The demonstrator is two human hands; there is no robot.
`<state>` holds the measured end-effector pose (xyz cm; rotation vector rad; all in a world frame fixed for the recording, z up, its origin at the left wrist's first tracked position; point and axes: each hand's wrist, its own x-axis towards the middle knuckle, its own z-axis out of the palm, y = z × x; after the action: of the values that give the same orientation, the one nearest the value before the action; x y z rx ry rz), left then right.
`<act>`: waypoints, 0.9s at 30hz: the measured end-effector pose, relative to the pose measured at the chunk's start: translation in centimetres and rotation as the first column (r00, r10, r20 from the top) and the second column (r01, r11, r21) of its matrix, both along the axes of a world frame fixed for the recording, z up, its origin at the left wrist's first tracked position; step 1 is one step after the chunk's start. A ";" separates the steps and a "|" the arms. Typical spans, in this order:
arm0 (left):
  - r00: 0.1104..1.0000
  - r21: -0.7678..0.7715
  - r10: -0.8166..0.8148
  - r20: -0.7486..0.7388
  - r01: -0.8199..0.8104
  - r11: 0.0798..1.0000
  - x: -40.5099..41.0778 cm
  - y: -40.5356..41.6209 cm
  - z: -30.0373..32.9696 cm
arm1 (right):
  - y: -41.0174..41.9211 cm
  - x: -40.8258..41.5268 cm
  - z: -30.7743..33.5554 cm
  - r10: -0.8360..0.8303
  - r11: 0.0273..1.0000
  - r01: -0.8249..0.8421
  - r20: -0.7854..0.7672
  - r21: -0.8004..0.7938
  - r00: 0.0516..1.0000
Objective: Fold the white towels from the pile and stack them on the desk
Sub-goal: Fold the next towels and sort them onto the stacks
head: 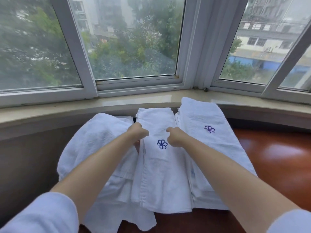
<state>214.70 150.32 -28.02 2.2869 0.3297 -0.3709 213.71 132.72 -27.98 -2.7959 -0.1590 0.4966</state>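
Observation:
A long folded white towel point(161, 174) with a blue pinwheel emblem lies lengthwise on the reddish wooden desk point(276, 162). My left hand point(137, 132) grips its left edge near the far end, fingers curled around the cloth. My right hand point(175, 137) rests closed on the same towel just right of the emblem, seemingly pinching the fabric. To the right lies another folded towel point(212, 142) with the same emblem, on top of a stack. A loose pile of white towels point(94, 148) spreads to the left under my left forearm.
A pale stone windowsill point(101, 106) curves behind the desk, with white-framed windows point(87, 52) above it. The desk's left edge drops off beside the loose pile. Bare desk surface shows at the right and along the near edge.

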 end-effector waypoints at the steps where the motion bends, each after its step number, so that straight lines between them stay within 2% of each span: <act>1: 1.000 0.031 -0.027 -0.007 0.028 0.999 0.7 0.0 -0.2 | 0.1 0.6 -0.3 -0.019 1.000 0.019 -0.003 0.006 1.000; 4: 0.996 0.030 -0.085 -0.007 0.085 0.996 2.9 -0.2 -1.0 | 0.3 2.2 -1.2 -0.072 0.997 0.072 -0.022 0.008 0.997; 9: 0.998 -0.013 -0.002 0.066 0.003 1.000 5.8 0.3 -2.4 | 0.4 5.1 -2.5 -0.195 0.978 0.197 -0.038 0.065 0.980; 13: 0.995 -0.209 0.038 0.091 -0.018 0.978 7.1 0.5 -3.2 | 0.5 7.1 -3.4 -0.277 0.952 0.279 -0.035 0.125 0.960; 15: 0.993 -0.319 0.041 0.111 -0.003 0.948 7.3 0.5 -3.3 | 0.8 7.6 -3.5 -0.303 0.946 0.292 0.066 0.139 0.951; 18: 0.983 -0.369 0.037 0.181 0.032 0.929 7.4 0.3 -3.4 | 1.7 7.8 -3.3 -0.252 0.963 0.268 0.400 0.017 0.881; 20: 0.982 -0.297 0.020 0.188 0.037 0.954 7.9 0.1 -3.6 | 1.8 7.9 -3.4 -0.154 0.967 0.231 0.470 -0.110 0.869; 24: 0.993 0.000 -0.103 0.064 0.103 0.995 7.8 0.5 -3.1 | 1.2 7.5 -3.9 -0.092 0.950 0.175 0.300 -0.260 0.949; 27: 0.989 0.099 -0.151 0.000 0.150 0.984 6.6 0.8 -1.6 | 1.7 6.1 -4.6 -0.018 0.961 0.080 0.228 -0.264 0.974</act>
<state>221.32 151.17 -29.60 2.4175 0.1746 -0.4305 219.84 134.39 -32.57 -3.1133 -0.0717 0.2016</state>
